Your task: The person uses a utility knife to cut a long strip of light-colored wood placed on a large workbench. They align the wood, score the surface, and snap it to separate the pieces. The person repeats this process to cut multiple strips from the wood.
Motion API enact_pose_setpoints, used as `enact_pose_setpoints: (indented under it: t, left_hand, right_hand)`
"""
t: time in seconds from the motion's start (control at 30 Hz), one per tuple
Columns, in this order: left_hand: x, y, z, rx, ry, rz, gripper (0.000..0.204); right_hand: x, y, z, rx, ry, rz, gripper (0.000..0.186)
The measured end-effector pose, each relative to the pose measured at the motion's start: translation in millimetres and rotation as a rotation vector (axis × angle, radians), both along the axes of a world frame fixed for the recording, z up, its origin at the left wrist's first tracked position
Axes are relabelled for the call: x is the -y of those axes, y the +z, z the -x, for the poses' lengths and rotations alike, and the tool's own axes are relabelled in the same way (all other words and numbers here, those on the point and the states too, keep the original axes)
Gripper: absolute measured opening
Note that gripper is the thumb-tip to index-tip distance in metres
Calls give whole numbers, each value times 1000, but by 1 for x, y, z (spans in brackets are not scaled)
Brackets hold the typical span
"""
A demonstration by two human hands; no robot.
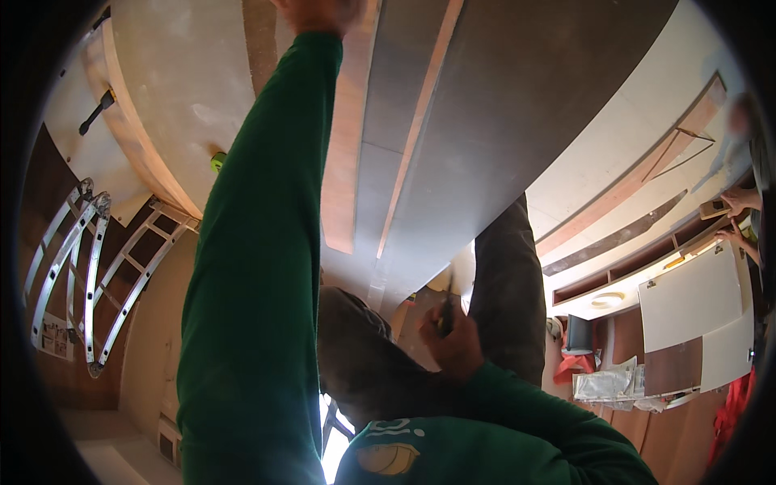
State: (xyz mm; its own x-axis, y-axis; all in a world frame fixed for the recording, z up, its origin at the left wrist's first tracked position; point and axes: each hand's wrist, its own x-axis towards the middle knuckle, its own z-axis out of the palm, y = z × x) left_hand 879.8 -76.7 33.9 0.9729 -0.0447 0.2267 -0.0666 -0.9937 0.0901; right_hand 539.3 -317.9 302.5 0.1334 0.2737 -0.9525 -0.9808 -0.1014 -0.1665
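Grey and brown board panels (pixel 453 121) stretch overhead, and I use them as the landmark. One hand (pixel 319 12) in a green sleeve is raised up to the panels near the top edge; it is cut off there, so I cannot tell whether its fingers are closed or spread. Below the panels' lower end, another hand (pixel 454 343) is closed around a thin dark tool (pixel 445 314) that points up toward them. Left of the panels hangs a folded metal ladder (pixel 89 275).
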Motion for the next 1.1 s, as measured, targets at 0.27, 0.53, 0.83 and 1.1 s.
enact_pose_setpoints:
  t: [0.27, 0.53, 0.83, 1.1]
  left_hand:
    - [-6, -7, -6, 23, -48, -14, 35]
    - [-8, -18, -1, 58, -87, -63, 44]
    - [-8, -6, -8, -124, -74, 148, 41]
    - [-32, 5, -56, -32, -476, 136, 48]
  right_hand:
    - [-13, -42, 9, -41, -504, 75, 21]
    - [-51, -54, -5, 264, -635, 24, 53]
    - [-85, -90, -41, 570, -393, 277, 52]
    - [-109, -104, -62, 620, -350, 445, 48]
